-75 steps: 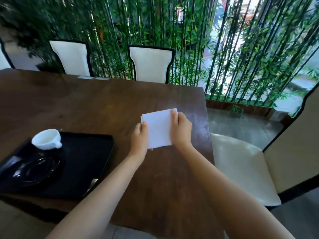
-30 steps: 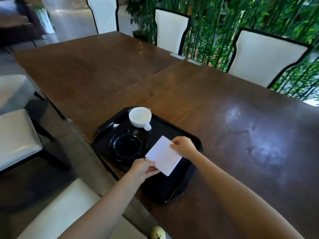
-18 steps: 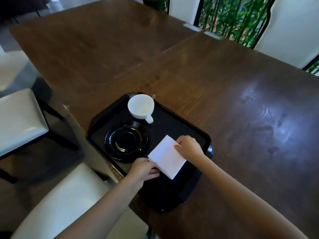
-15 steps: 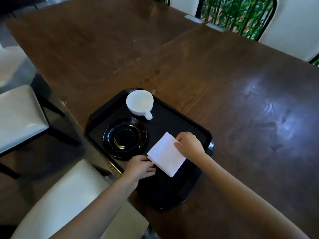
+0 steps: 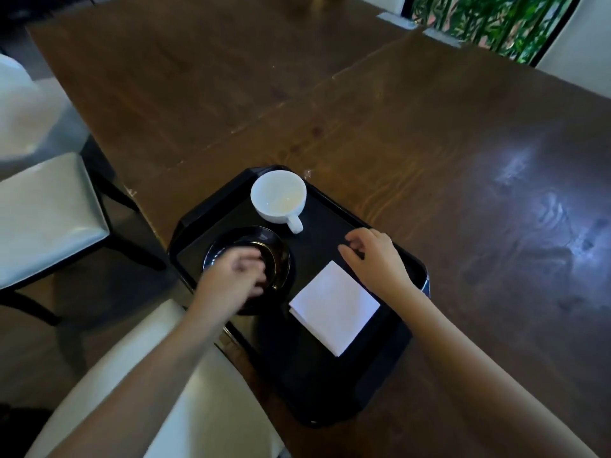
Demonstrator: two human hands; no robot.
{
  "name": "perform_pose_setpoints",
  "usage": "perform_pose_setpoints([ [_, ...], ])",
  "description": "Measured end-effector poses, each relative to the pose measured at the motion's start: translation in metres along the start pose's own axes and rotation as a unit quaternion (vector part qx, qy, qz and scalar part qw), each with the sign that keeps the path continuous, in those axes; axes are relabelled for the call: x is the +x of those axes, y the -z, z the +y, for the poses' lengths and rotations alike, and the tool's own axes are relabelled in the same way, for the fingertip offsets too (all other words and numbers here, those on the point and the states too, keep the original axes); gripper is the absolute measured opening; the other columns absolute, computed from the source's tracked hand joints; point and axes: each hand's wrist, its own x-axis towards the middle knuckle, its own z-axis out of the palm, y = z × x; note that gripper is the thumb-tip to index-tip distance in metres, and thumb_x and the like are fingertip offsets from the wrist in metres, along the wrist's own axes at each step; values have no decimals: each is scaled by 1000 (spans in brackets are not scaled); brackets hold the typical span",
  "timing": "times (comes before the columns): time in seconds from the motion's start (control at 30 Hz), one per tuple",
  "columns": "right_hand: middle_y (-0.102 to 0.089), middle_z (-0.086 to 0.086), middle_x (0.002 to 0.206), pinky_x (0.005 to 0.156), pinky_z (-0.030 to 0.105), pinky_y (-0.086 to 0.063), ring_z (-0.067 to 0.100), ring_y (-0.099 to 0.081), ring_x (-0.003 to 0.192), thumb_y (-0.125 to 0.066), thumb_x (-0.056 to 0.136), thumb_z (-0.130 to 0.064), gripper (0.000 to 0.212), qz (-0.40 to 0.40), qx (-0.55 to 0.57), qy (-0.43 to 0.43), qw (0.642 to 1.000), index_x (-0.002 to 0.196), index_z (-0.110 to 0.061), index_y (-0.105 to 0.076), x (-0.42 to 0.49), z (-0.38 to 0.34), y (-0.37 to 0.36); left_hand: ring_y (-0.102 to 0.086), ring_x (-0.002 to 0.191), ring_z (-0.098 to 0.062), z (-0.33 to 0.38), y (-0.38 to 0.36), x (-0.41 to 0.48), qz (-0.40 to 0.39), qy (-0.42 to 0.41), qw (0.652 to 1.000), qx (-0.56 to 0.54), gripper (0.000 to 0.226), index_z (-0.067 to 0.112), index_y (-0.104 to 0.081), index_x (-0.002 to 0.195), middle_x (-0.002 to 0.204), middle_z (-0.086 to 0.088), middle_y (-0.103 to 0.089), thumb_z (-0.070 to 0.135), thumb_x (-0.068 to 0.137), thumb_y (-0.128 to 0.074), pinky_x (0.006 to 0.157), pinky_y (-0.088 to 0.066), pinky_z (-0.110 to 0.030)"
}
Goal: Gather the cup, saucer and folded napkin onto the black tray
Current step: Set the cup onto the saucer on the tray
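Note:
The black tray lies at the near edge of the brown wooden table. On it stand a white cup at the far end, a black saucer to the left, and a white folded napkin lying flat at the middle. My left hand hovers over the saucer, blurred, fingers loosely curled with nothing in them, covering part of the saucer. My right hand hangs just beyond the napkin's far corner, fingers bent and apart, holding nothing.
The wooden table stretches far and right. A white-seated chair stands at the left, and another white seat is right below me at the table's edge. Green bamboo shows at the top right.
Both hands carried the napkin from the table to the tray, laid it flat and let go. My left hand moved left over the saucer; my right hand lifted toward the cup.

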Motion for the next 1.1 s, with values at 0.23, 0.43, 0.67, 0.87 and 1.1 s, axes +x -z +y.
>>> perform_pose_setpoints([
  [0.23, -64, 0, 111, 95, 44, -44, 21, -51, 110, -56, 86, -50, 44, -2, -57, 34, 998, 117, -18, -58, 45, -45, -28, -47, 126, -18, 45, 19, 116, 36, -63, 995, 63, 40, 26, -44, 136, 140, 1, -50, 25, 96, -43, 98, -37, -28],
  [0.43, -63, 6, 101, 83, 42, -46, 24, -55, 99, -52, 92, -40, 31, 1, -61, 31, 998, 102, -12, -60, 57, -58, -45, -35, 137, -22, 45, 1, 154, -49, -40, 989, 131, 48, 13, -30, 145, 151, -8, -35, 16, 98, -40, 107, -30, -31],
  [0.67, -66, 6, 85, 61, 34, -51, 21, -62, 75, -51, 93, -33, 27, 6, -18, 32, 999, 96, -10, -65, 55, -49, -47, -54, 100, -16, 36, -8, 154, -61, -68, 989, 120, 36, 16, -56, 127, 114, -2, -59, 12, 95, -40, 84, -42, -28],
  [0.87, -65, 4, 83, 61, 35, -54, 18, -61, 69, -55, 91, -33, 23, 32, 8, 3, 999, 97, -15, -67, 43, -36, -41, -63, 100, -20, 29, -18, 154, -80, -61, 991, 87, 32, 14, -60, 118, 104, -4, -66, 8, 91, -45, 90, -54, -40],
  [1.1, -65, 3, 80, 58, 28, -49, 15, -59, 66, -55, 92, -32, 21, 52, 17, -10, 998, 96, -16, -68, 34, -26, -38, -65, 92, -15, 29, -30, 152, -101, -71, 990, 65, 24, 23, -62, 98, 91, 4, -66, 7, 89, -47, 79, -56, -30],
])
